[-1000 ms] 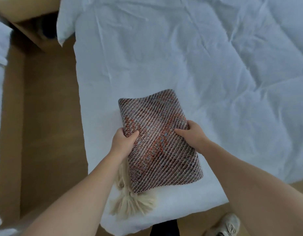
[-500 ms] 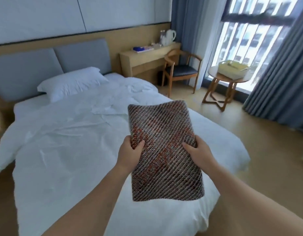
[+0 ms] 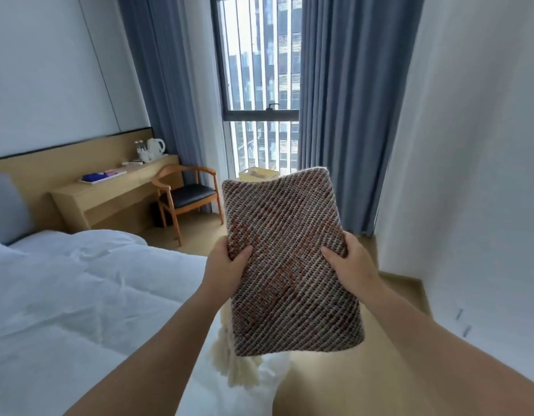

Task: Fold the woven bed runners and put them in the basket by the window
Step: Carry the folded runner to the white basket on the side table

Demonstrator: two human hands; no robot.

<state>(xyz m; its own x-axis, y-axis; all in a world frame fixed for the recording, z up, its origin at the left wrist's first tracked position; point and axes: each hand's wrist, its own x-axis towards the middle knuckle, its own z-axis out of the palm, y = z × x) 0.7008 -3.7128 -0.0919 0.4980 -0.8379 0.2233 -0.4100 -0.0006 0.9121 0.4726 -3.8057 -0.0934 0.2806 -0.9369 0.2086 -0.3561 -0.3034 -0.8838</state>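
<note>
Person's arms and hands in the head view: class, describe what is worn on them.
Nothing worn shows. The left hand and right hand have no gloves, rings or watch. The left arm and right arm are sleeveless up to the frame's edge.

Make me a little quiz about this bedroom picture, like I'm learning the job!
1. True or false: the folded brown-and-orange woven bed runner already lies in the pale yellow basket.
2. The left hand and right hand grip the runner by its: A) side edges B) far corners C) near corners.
3. Fill in: the basket stands in front of the ____.

Key: 1 false, it is held up in the air; 2 A; 3 window.
</note>
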